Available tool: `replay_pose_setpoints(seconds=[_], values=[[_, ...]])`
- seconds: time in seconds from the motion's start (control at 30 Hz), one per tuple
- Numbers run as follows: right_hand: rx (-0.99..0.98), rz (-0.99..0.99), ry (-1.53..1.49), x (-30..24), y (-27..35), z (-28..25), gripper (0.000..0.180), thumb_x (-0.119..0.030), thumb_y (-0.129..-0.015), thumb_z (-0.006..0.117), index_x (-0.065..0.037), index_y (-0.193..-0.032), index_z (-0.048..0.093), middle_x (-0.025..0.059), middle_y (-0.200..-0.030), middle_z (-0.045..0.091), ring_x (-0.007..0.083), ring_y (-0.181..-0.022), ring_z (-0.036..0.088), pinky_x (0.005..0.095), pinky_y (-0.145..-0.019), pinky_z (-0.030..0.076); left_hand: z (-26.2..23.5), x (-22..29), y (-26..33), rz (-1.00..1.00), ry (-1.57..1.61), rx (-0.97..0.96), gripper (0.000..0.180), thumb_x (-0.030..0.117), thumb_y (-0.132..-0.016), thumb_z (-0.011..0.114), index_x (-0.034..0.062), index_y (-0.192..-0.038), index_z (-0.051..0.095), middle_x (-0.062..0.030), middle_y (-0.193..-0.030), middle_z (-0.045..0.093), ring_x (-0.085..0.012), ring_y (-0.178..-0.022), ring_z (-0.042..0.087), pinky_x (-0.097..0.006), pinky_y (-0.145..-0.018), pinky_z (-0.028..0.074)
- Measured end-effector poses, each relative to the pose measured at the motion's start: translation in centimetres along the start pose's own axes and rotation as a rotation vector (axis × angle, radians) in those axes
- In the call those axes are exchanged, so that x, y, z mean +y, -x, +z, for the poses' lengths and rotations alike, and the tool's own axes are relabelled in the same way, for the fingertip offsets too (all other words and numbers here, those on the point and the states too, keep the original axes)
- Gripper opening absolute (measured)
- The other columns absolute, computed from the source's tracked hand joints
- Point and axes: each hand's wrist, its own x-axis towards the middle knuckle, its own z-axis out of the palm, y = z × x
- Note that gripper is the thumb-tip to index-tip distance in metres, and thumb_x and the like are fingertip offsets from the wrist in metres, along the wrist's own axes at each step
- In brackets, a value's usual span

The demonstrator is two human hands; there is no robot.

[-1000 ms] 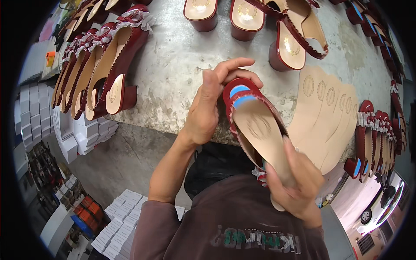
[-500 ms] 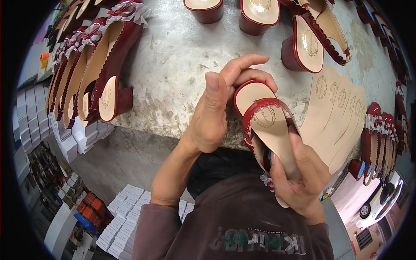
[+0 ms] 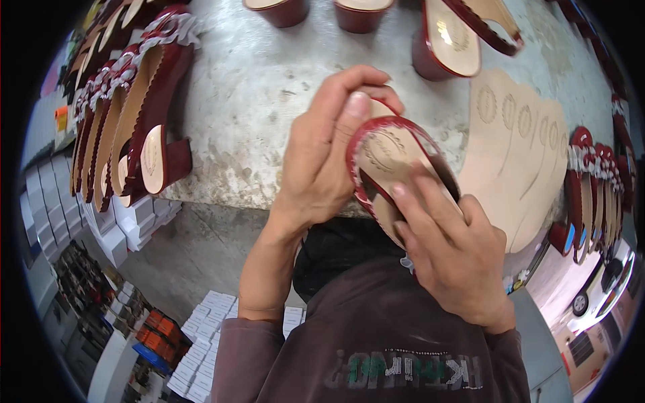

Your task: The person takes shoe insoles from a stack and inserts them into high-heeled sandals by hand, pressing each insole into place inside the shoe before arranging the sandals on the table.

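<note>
A dark red heeled shoe [image 3: 357, 181] with a scalloped edge is tilted above the near edge of the table, its heel end pointing away from me. My left hand [image 3: 316, 158] is closed around that heel end, thumb lying over the rim. Inside the shoe lies a beige insole [image 3: 383, 151] with an oval stamp. Slightly blurred, my right hand [image 3: 460, 258] has its fingers stretched out flat on the insole; its thumb is hidden. The shoe's toe end is mostly covered by this hand.
Fanned beige insoles [image 3: 521, 161] lie on the worn grey table [image 3: 248, 127], right of my hands. Finished red shoes stand in a row [image 3: 151, 101] at left and another [image 3: 581, 174] at right. More heeled shoes [image 3: 447, 43] are at the far side. White boxes [image 3: 201, 336] are stacked below.
My left hand has closed around the heel end, its thumb now over the rim. My right hand has shifted from gripping the insole's front to lying with fingers flat inside the shoe.
</note>
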Motion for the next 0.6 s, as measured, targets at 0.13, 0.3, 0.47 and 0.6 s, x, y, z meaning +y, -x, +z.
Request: replay_pose_setpoints(seconds=[0.13, 0.3, 0.47, 0.6], values=[[-0.162, 0.087, 0.165, -0.6, 6.0, -5.4, 0.074, -0.068, -0.090, 0.061, -0.008, -0.133, 0.065, 0.0125, -0.139, 0.062, 0.0406, -0.110, 0.060, 0.0492, -0.090, 0.052, 0.4, -0.6, -0.2, 0.041, -0.050, 0.015, 0.037, 0.021, -0.111, 0.043, -0.0050, -0.135, 0.049, -0.0119, -0.109, 0.066, -0.0119, -0.089, 0.065, -0.025, -0.080, 0.053], [-0.035, 0.027, -0.072, -0.7, 0.8, -1.5, 0.090, -0.081, -0.083, 0.054, -0.007, -0.133, 0.064, 0.0154, -0.142, 0.058, 0.0494, -0.124, 0.052, 0.0602, -0.106, 0.041, 0.1, -0.8, -0.1, 0.076, 0.119, -0.035, 0.044, 0.031, -0.111, 0.042, -0.0039, -0.139, 0.044, -0.0120, -0.119, 0.063, -0.0143, -0.101, 0.061, -0.028, -0.091, 0.050], [-0.051, 0.142, 0.066, -2.2, 4.5, -0.1, 0.093, -0.075, -0.078, 0.064, -0.002, -0.136, 0.060, 0.0198, -0.138, 0.058, 0.0488, -0.131, 0.047, 0.0691, -0.114, 0.027, 0.3, -0.8, -0.3, 0.107, -0.014, -0.021, 0.041, 0.022, -0.105, 0.058, -0.0034, -0.135, 0.048, -0.0106, -0.116, 0.065, -0.0149, -0.104, 0.063, -0.028, -0.092, 0.050], [0.118, 0.015, 0.009, -1.9, 3.2, -0.6, 0.090, -0.076, -0.081, 0.060, 0.000, -0.130, 0.064, 0.0206, -0.129, 0.062, 0.0509, -0.127, 0.050, 0.0727, -0.113, 0.024, -0.2, 1.0, 0.8, 0.058, -0.073, 0.006, 0.043, 0.005, -0.094, 0.067, -0.0034, -0.132, 0.050, -0.0117, -0.116, 0.065, -0.0165, -0.105, 0.065, -0.027, -0.093, 0.051]])
